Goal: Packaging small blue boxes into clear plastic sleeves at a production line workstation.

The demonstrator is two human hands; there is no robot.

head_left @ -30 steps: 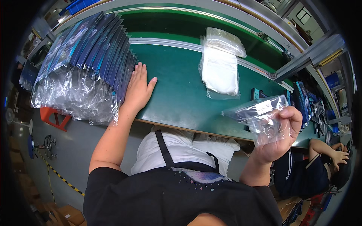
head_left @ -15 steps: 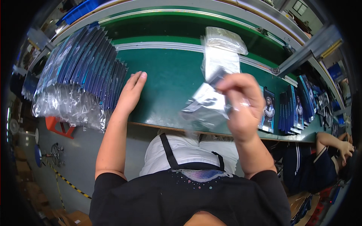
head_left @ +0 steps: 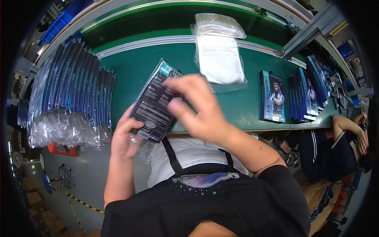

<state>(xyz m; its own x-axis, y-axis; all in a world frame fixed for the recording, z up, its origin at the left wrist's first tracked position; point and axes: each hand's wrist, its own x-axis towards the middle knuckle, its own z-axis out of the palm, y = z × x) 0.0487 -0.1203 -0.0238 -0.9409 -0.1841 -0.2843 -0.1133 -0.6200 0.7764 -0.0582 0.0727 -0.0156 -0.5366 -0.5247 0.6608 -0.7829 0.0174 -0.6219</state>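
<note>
My left hand (head_left: 125, 136) grips the lower left edge of a flat dark box (head_left: 152, 104) in a clear plastic bag, its thumb on the face. The box is tilted, with pale print and a turquoise corner at the top, over the table's near edge. Loose bag film shows below it. My right hand (head_left: 197, 106), slightly blurred, is over the right side of the box, thumb and fingers apart; whether it touches the film I cannot tell. To the left stands a row of similar bagged boxes (head_left: 69, 87).
On the green table (head_left: 134, 59), a pile of clear bags (head_left: 221, 59) lies at the back centre. A dark blue box (head_left: 272, 96) and several more boxes (head_left: 302, 93) stand at the right. A co-worker (head_left: 323, 158) sits beyond them; a red stool (head_left: 63, 149) is below the left row.
The blurred item in my right hand was over the table's middle; now a bagged box is in my left hand. That hand has left the table beside the row, and my right hand has moved left.
</note>
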